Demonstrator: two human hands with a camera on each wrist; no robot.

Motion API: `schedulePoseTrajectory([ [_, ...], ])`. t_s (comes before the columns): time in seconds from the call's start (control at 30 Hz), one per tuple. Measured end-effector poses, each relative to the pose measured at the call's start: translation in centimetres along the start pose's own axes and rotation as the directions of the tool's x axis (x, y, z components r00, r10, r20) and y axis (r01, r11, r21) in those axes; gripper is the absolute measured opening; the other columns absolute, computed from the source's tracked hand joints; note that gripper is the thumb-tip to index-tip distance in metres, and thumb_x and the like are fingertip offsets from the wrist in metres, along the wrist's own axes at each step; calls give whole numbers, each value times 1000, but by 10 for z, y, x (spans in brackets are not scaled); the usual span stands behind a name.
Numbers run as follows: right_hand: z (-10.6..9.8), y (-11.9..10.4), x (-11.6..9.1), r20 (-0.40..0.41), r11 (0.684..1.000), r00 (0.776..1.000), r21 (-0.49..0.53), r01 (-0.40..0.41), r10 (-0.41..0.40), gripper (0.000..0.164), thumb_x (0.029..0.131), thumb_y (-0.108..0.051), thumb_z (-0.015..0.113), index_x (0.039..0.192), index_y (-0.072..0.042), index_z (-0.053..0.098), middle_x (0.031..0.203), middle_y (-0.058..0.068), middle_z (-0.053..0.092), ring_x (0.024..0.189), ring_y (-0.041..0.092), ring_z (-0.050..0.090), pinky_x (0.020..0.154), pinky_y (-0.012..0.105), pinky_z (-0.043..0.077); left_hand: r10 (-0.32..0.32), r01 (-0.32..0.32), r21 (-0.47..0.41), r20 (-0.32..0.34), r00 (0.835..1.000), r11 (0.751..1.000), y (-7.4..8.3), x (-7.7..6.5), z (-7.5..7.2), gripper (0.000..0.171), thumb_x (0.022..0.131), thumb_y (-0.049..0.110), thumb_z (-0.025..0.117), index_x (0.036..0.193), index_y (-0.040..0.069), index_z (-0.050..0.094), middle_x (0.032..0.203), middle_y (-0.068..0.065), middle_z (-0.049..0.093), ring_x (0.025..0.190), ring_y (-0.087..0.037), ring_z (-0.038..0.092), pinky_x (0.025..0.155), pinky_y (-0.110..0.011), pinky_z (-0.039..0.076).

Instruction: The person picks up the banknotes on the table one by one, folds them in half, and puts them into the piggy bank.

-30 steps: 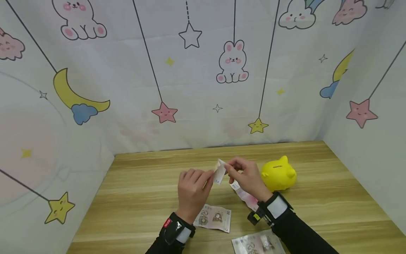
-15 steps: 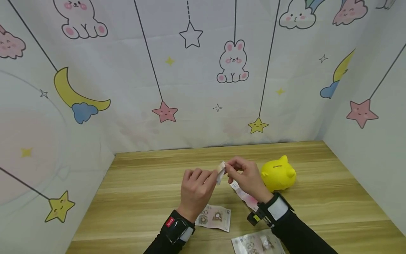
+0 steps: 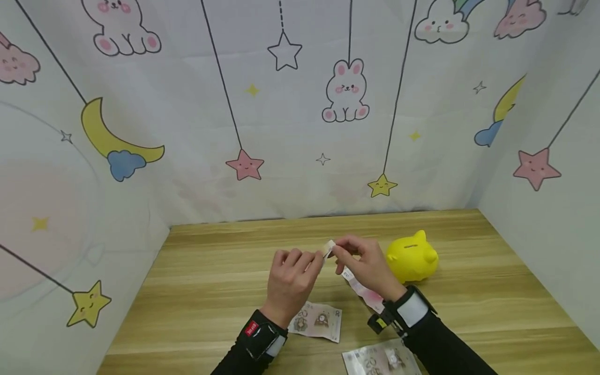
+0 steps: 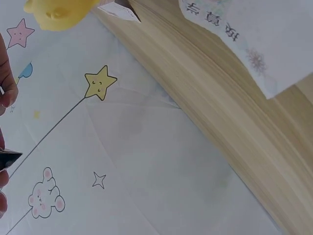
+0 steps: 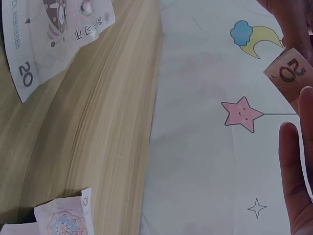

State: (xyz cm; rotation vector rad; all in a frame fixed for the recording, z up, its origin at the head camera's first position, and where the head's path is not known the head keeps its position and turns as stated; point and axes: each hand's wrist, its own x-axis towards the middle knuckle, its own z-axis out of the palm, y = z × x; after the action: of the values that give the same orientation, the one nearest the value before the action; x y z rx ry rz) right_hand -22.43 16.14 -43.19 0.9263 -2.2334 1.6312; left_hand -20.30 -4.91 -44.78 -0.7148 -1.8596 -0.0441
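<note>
Above the table, both hands hold one small folded banknote (image 3: 329,247) between them. My left hand (image 3: 291,281) pinches its lower left part with thumb and forefinger. At its upper right edge, my right hand (image 3: 367,263) pinches the note with its fingertips. The right wrist view shows a printed 20 on the folded banknote (image 5: 289,73). Beneath the right hand lies a creased pinkish banknote (image 3: 361,289). A flat banknote (image 3: 321,322) lies just right of the left wrist, partly hidden by it.
A yellow piggy bank (image 3: 412,258) with a slot on top stands right beside the right hand. Another banknote (image 3: 382,359) lies at the near edge, partly under the right forearm. White cartoon-printed cloth (image 3: 290,125) closes off the back and sides of the wooden table (image 3: 215,281).
The banknote between the hands has been folded over and shows smaller and narrower. My left hand has shifted slightly right, closer to the right hand, which has hardly moved.
</note>
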Motion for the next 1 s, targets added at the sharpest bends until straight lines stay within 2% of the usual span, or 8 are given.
schedulePoseTrajectory([
  [0.3,3,3,2,-3,999,999,-13,-41,41,8,104,-3,68,103,-6,75,77,-2,74,61,14,70,61,31,57,31,-31,3,3,1000,1000,-2,-1,1,14,107,12,64,101,11,76,85,2,70,73,-17,60,70,-34,43],
  [0.43,3,7,2,-15,998,999,-27,-48,47,10,105,-3,67,102,-6,76,74,-2,72,60,13,70,65,32,59,-78,80,-142,17,997,987,-2,-3,2,19,107,21,63,99,14,78,85,3,71,75,-17,63,70,-35,45],
  [0.5,2,8,1,-21,999,999,-26,-44,43,11,105,-2,66,102,-6,76,74,-2,71,60,13,70,65,33,59,-182,187,-270,46,982,944,-3,-5,3,16,104,26,70,98,14,78,86,2,72,76,-17,64,70,-36,46],
  [0.6,1,9,1,-19,999,999,-13,-35,34,13,105,0,66,102,-6,77,75,0,70,59,14,69,65,34,60,-363,383,-471,138,922,795,-6,-6,3,13,98,25,79,99,12,79,89,-1,74,76,-18,64,69,-38,49],
  [0.7,0,7,1,0,1000,1000,6,-14,14,13,104,1,66,103,-6,77,78,2,72,59,18,70,65,34,60,-483,563,-614,314,818,554,-11,-5,2,12,97,18,80,106,12,80,99,-2,77,79,-18,63,69,-35,49],
  [0.83,0,3,0,33,1000,999,18,4,-4,13,104,1,66,104,-6,77,84,2,74,60,18,70,64,34,60,-469,722,-648,574,672,242,-16,-4,1,16,102,19,75,116,15,82,106,0,77,87,-16,64,65,-27,45],
  [0.9,0,1,0,47,1000,999,18,1,-2,13,105,0,66,105,-7,77,85,1,75,61,16,70,63,33,60,-439,765,-627,652,619,147,-18,-3,-1,17,104,21,73,117,15,82,102,-1,77,86,-14,63,63,-25,42],
  [1.0,0,-1,1,60,1000,998,19,-8,7,13,105,-1,65,105,-7,76,84,1,74,62,15,70,63,31,59,-420,797,-602,711,564,53,-18,-1,-2,17,104,21,74,114,11,82,95,-5,75,81,-15,63,62,-24,41],
])
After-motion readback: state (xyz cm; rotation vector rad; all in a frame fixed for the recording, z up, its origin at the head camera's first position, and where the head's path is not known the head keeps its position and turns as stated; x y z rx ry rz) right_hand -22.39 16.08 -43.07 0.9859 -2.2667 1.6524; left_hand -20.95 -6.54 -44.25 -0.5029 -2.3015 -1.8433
